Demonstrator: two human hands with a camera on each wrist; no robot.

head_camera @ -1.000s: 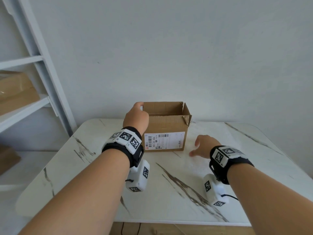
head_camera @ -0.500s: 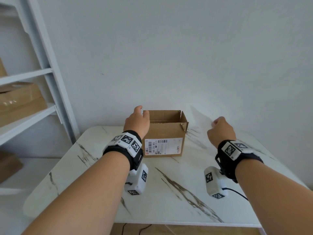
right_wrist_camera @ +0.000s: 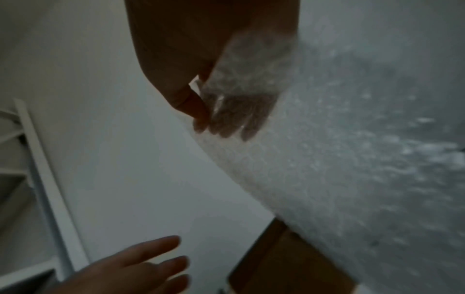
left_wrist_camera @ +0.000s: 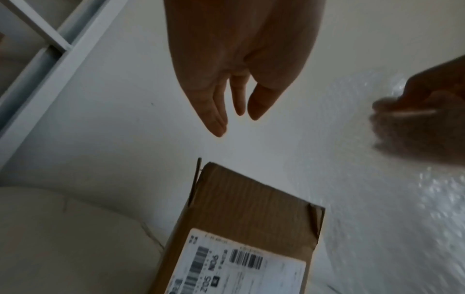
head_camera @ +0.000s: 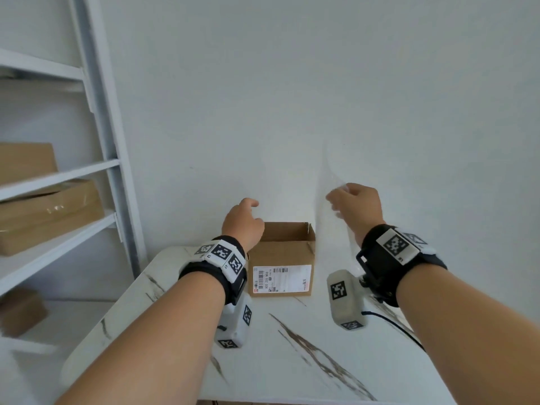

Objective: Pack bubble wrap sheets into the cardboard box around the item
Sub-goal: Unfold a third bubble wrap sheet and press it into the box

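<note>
An open brown cardboard box (head_camera: 282, 258) with a white shipping label stands on the marble table (head_camera: 292, 361), near the wall. What lies inside it is hidden. My right hand (head_camera: 355, 204) is raised to the right of the box and pinches a clear bubble wrap sheet (head_camera: 333, 182) by its edge; the sheet (right_wrist_camera: 352, 179) hangs down past the box (right_wrist_camera: 289, 258). My left hand (head_camera: 244, 222) hovers above the box's left rim, fingers (left_wrist_camera: 216, 115) straight and holding nothing, clear of the box (left_wrist_camera: 251, 218).
A white shelf unit (head_camera: 87, 171) stands to the left, with brown parcels (head_camera: 49, 214) on its shelves. A plain white wall closes the back. The table's front edge runs close to my forearms.
My right hand has risen from the table top to above box height, lifting the bubble wrap sheet. My left hand has come off the box's left rim and lifted slightly.
</note>
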